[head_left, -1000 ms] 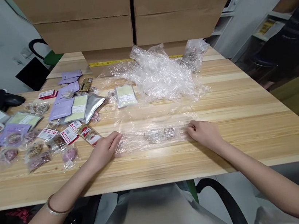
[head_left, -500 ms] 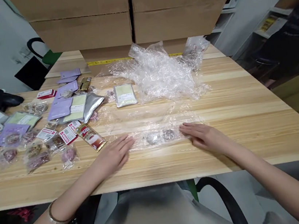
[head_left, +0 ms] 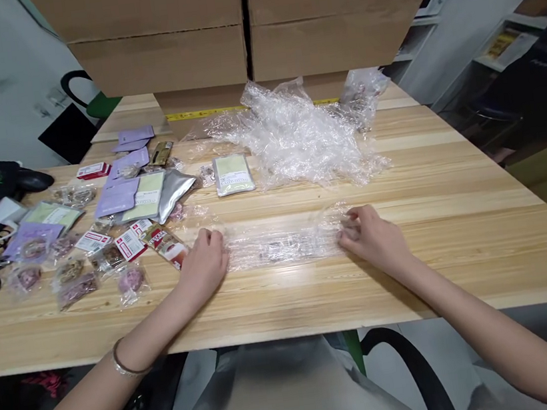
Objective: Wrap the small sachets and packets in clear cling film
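Note:
A long strip of clear plastic film [head_left: 278, 239] lies across the table in front of me, folded over small round items whose kind I cannot make out through it. At its left end my left hand [head_left: 206, 259] is closed, its fingers curled on the film. My right hand [head_left: 372, 235] pinches the film's right end between thumb and fingers. A coffee sachet [head_left: 164, 244] lies just beside my left hand, partly covered by it.
Behind the strip is a heap of crumpled clear film [head_left: 302, 134], with a green-labelled pouch [head_left: 233, 174] to its left. Purple packets [head_left: 116, 197] and several small wrapped bags [head_left: 131, 279] crowd the left. Cardboard boxes [head_left: 174, 60] stand at the back.
My hands have gone from lying flat at the strip's ends to gripping it. The near film is now folded over the round items, which show less clearly.

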A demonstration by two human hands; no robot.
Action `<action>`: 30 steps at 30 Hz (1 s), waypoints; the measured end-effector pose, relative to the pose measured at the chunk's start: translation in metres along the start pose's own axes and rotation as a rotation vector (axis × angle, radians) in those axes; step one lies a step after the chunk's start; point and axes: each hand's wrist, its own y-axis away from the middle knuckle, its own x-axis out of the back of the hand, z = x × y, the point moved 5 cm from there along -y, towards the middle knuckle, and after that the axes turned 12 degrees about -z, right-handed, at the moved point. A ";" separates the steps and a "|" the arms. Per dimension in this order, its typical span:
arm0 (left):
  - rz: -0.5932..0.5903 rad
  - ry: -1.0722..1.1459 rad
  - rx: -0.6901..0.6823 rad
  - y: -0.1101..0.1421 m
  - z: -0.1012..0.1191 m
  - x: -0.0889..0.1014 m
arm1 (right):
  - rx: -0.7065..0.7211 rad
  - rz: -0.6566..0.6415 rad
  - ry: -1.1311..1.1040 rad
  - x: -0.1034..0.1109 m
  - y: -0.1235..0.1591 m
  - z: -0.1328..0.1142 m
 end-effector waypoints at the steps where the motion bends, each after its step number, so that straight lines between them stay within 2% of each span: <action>1: 0.095 0.011 -0.048 0.004 0.002 0.004 | 0.097 0.085 0.008 0.005 0.005 -0.002; 2: 0.179 0.028 -0.150 0.009 0.006 0.007 | 0.233 0.135 0.016 0.008 0.010 -0.006; 3: 0.224 0.046 -0.296 0.014 0.013 0.009 | 0.391 0.133 0.025 0.009 0.016 -0.010; 4: 0.219 0.062 -0.449 0.019 0.020 0.009 | 0.540 0.083 0.029 0.008 0.021 -0.015; 6: 0.111 0.086 -0.667 0.024 0.031 0.004 | 0.733 -0.053 0.009 0.002 0.027 -0.019; 7: 0.051 0.097 -0.693 0.022 0.034 0.001 | 0.762 -0.101 -0.010 -0.001 0.027 -0.019; 11: -0.065 0.157 -0.532 0.004 0.027 0.001 | 0.643 -0.092 -0.085 -0.008 0.008 -0.011; 13: -0.110 0.176 -0.426 -0.008 0.024 0.004 | 0.479 -0.088 -0.106 -0.009 -0.006 -0.008; 16: -0.186 0.111 -0.247 -0.024 0.025 0.006 | 0.189 -0.152 -0.083 -0.014 -0.022 -0.010; 18: -0.233 0.034 -0.180 -0.032 0.029 0.003 | 0.077 -0.151 -0.016 -0.015 -0.025 -0.013; 20: -0.224 -0.011 -0.139 -0.036 0.032 -0.001 | 0.059 -0.034 0.065 -0.008 -0.023 -0.014; 22: -0.076 -0.008 -0.128 -0.032 0.030 0.002 | 0.111 0.127 0.113 0.004 -0.014 -0.012; 24: 0.144 0.006 -0.275 -0.021 0.034 0.009 | 0.198 0.178 0.097 0.012 -0.003 -0.007; 26: 0.282 0.021 -0.582 -0.004 0.047 0.012 | 0.217 0.081 -0.003 0.013 0.004 0.002; 28: 0.252 0.034 -0.838 0.008 0.065 0.008 | 0.101 -0.060 -0.141 0.009 0.005 0.015; 30: 0.138 0.049 -0.895 0.006 0.086 -0.001 | -0.081 -0.182 -0.266 0.001 0.001 0.030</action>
